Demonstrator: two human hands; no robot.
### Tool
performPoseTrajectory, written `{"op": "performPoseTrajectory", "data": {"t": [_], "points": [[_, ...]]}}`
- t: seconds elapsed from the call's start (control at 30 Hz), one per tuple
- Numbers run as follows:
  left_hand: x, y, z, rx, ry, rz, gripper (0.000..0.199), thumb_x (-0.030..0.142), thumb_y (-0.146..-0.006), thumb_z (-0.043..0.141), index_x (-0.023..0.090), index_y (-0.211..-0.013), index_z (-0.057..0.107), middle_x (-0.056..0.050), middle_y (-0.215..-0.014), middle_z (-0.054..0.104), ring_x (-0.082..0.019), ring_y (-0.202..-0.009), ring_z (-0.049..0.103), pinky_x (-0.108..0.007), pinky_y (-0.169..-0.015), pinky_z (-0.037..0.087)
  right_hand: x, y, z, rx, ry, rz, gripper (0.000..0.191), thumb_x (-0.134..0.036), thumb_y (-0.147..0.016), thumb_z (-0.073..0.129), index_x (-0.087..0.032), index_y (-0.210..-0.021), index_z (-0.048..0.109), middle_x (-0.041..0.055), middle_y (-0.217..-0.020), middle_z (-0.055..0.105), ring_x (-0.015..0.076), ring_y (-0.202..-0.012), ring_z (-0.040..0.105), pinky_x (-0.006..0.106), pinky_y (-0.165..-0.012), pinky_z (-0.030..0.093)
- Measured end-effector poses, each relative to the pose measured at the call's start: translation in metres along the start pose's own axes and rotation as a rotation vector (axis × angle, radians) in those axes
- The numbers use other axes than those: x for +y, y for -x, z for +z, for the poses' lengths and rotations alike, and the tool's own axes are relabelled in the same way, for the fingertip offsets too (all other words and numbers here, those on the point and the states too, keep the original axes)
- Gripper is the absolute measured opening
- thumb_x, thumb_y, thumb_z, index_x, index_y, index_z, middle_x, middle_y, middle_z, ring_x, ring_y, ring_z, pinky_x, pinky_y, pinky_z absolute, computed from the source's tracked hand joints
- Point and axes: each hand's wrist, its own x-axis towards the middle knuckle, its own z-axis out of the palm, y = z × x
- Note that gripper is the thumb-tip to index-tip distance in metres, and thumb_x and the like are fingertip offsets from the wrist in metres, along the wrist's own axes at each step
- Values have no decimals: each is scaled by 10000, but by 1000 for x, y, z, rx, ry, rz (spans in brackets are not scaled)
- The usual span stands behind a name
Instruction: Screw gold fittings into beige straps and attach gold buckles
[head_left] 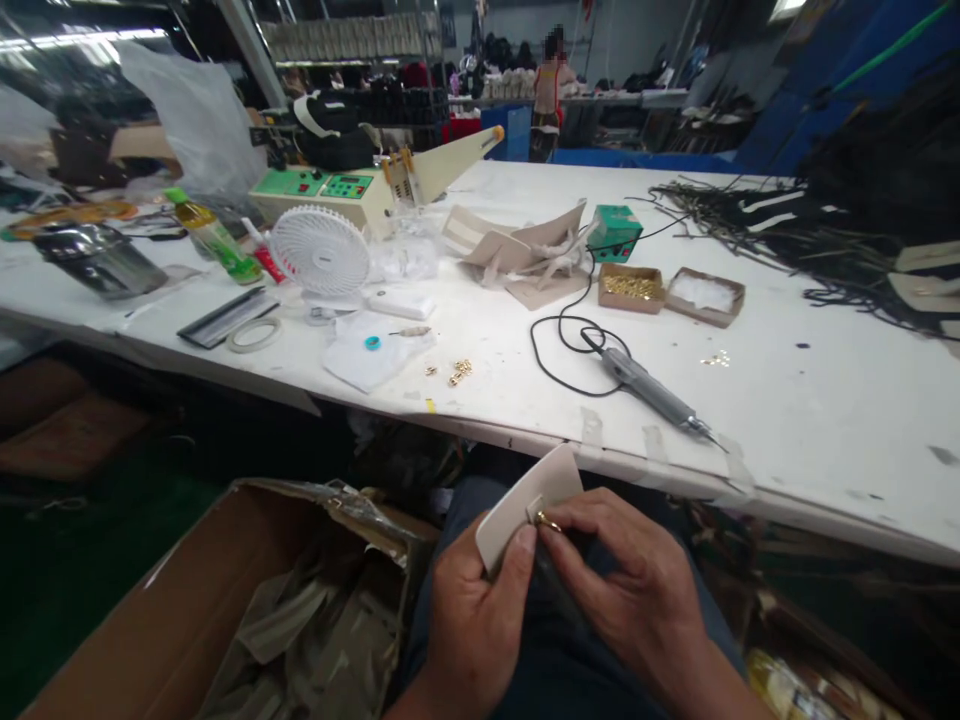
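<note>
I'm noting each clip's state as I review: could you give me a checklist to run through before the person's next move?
1. Left hand gripping the beige piece: ok.
2. Right hand pinching the gold part at the piece: ok.
3. Gold part fastened to the piece: cannot tell; fingers cover some of it.
4. Screwdriver lying on the table: ok.
5. Cord free of loops: not ok, it coils beside the screwdriver.
</note>
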Motion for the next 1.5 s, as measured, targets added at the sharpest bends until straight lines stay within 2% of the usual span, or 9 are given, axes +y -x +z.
{"op": "performPoseTrajectory", "data": {"t": [0.17, 0.33, 0.63, 0.77, 1.0, 1.13, 1.27, 1.37, 1.5], "points": [[7, 6, 19, -89, -172, 264, 270, 247, -1023, 579, 236, -1239, 739, -45, -1091, 778, -160, -870, 727, -244, -835, 580, 4, 12, -21, 74, 51, 8, 146, -86, -937, 701, -222, -985, 725, 3, -851, 742, 135, -767, 705, 231, -705, 559], [16, 9, 35, -146, -208, 353, 329, 218, -1029, 542, 250, -1323, 685, -76, -1204, 755, -206, -1075, 727, -268, -900, 582, 13, 24, -34, 191, 64, 56, 106, -130, -943, 729, -228, -979, 710, 7, -878, 741, 143, -794, 710, 234, -727, 571], [8, 18, 52, -172, -58, 329, 490, 503, -994, 586, 226, -1397, 618, -130, -1270, 724, -277, -1071, 742, -341, -889, 625, 23, 40, -46, 79, 12, -63, 457, -131, -913, 687, -256, -1348, 622, 86, -1194, 706, 229, -1094, 679, 337, -902, 603], [6, 23, 51, -169, -80, 319, 623, 610, -972, 575, 247, -1478, 582, -151, -1437, 636, -354, -1312, 633, -451, -1092, 552, 26, 49, -44, -17, 48, -38, 748, -223, -808, 767, -256, -1503, 492, 117, -1402, 609, 301, -1258, 604, 437, -1026, 567], [-1, 30, 65, -219, 81, 300, 805, 744, -942, 517, 256, -1580, 452, -177, -1622, 415, -409, -1429, 508, -463, -1002, 605, 33, 48, -32, 206, 87, 64, 498, -91, -805, 658, -293, -1259, 668, 52, -1208, 729, 274, -1126, 658, 416, -984, 537], [1, 12, 54, -270, -70, 396, 628, 551, -1011, 557, 290, -1573, 458, -150, -1548, 498, -337, -1388, 552, -459, -1082, 554, 30, 31, -45, 122, -204, 331, 231, -275, -965, 656, -285, -1177, 747, 41, -1154, 761, 252, -1034, 703, 368, -929, 551], [5, -24, 46, -60, -154, 297, 299, 321, -958, 682, 258, -1250, 695, -90, -1297, 667, -250, -1219, 656, -401, -1086, 532, 29, 16, -59, -69, -659, 699, 395, -502, -972, 680, -210, -1228, 747, 77, -1091, 780, 257, -931, 722, 332, -800, 570], [5, -50, 49, 2, 61, 108, 472, 314, -854, 795, 221, -1286, 630, -98, -1303, 687, -240, -1167, 688, -376, -1032, 559, 36, 10, -59, -93, -849, 854, 495, -546, -905, 751, -167, -1224, 744, 87, -992, 787, 243, -815, 722, 314, -720, 561], [6, -74, 51, -196, 258, -132, 611, 359, -793, 850, 156, -1323, 625, -112, -1150, 777, -234, -993, 741, -330, -867, 599, 51, -1, -54, -112, -911, 961, 490, -536, -845, 801, -146, -1139, 761, 77, -870, 780, 217, -712, 706, 290, -667, 543]]}}
